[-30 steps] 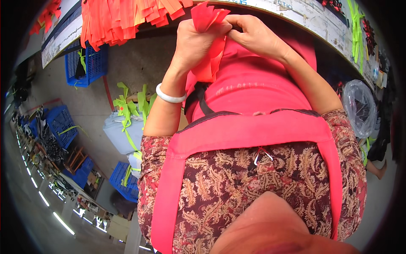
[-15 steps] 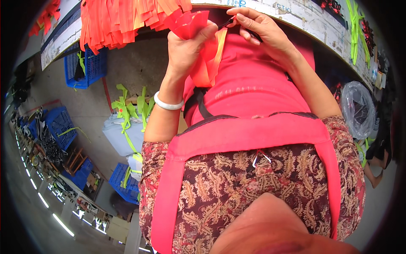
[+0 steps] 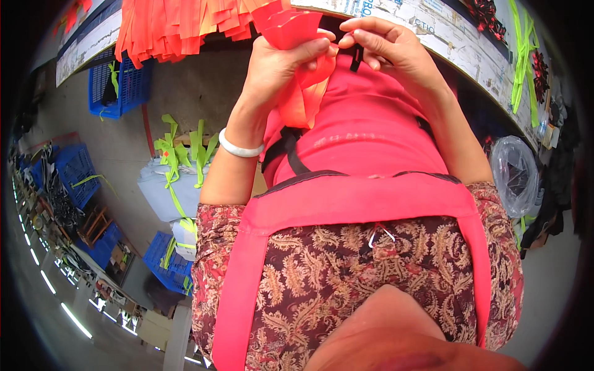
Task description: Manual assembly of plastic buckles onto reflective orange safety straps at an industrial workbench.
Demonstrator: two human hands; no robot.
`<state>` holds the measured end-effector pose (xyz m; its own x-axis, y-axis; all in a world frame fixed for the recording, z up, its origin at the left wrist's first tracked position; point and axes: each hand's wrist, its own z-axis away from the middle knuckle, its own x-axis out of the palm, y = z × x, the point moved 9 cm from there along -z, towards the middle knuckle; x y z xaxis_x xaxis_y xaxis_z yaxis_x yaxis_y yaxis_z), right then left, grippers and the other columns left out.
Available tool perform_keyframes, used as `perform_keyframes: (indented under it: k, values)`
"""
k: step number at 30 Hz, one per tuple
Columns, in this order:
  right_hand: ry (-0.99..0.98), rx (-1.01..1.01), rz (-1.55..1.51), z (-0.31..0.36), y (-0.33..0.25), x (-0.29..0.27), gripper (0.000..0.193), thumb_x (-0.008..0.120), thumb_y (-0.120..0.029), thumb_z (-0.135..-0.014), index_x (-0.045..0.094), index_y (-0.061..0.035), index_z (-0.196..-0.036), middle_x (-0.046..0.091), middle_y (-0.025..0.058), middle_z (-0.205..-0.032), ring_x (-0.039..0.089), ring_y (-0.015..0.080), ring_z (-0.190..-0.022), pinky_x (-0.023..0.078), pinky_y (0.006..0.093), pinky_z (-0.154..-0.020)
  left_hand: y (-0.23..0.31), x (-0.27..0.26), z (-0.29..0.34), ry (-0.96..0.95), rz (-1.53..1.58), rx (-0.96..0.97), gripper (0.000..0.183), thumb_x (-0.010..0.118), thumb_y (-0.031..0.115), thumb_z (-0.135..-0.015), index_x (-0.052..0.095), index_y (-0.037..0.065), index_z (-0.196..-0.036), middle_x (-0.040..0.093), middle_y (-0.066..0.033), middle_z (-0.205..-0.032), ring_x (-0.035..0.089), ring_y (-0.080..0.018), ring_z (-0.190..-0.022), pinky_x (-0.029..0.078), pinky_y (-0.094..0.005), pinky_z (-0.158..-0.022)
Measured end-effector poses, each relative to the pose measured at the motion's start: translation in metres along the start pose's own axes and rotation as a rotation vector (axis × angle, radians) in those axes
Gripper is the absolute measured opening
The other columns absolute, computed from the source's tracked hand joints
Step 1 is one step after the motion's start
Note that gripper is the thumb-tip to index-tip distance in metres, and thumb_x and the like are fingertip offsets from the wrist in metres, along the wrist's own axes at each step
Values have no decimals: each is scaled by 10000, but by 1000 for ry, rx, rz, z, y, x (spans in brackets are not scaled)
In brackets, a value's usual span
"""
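My left hand (image 3: 275, 67), with a white bangle (image 3: 240, 144) on its wrist, is closed around folded orange-red fabric strips (image 3: 292, 31). Part of the bundle hangs below the fist over the pink apron (image 3: 377, 148). Close beside it, my right hand (image 3: 396, 52) pinches a small black strap-like piece (image 3: 356, 60) between thumb and fingers. That piece hangs down in front of the apron; its exact kind is too small to tell. The fingertips of both hands are almost touching.
Many orange-red strips (image 3: 167, 31) hang over the edge of the worktable (image 3: 458, 55). Yellow-green strips (image 3: 525, 62) and dark red-black bundles (image 3: 489, 21) lie at its right. Blue crates (image 3: 133, 86) and a grey stack (image 3: 154, 191) stand at left; a clear plastic bag (image 3: 515, 176) is at right.
The black piece stretched between my two hands before; now it hangs from my right fingers. My right hand has shifted slightly down and right, and the view has moved a little.
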<state>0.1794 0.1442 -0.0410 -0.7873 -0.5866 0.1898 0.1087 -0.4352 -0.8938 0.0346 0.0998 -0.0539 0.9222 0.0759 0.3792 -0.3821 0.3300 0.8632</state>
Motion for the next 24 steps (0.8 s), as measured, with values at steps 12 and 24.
perform_keyframes:
  k: [12,24]
  values:
    - [-40,-99,-129,-4,-11,19,193,509,-175,-984,569,-6,-1058,622,36,-793,405,14,-539,318,147,-491,4,8,-1,-6,-53,134,106,649,35,-860,695,-19,-939,688,-41,-796,589,-68,-662,460,-207,-581]
    - [0,-70,-219,-9,10,15,165,583,-184,-951,578,-32,-1016,623,32,-744,431,5,-494,289,144,-445,14,16,4,10,-235,237,113,626,41,-869,704,16,-947,677,-4,-734,563,-57,-629,455,-222,-570]
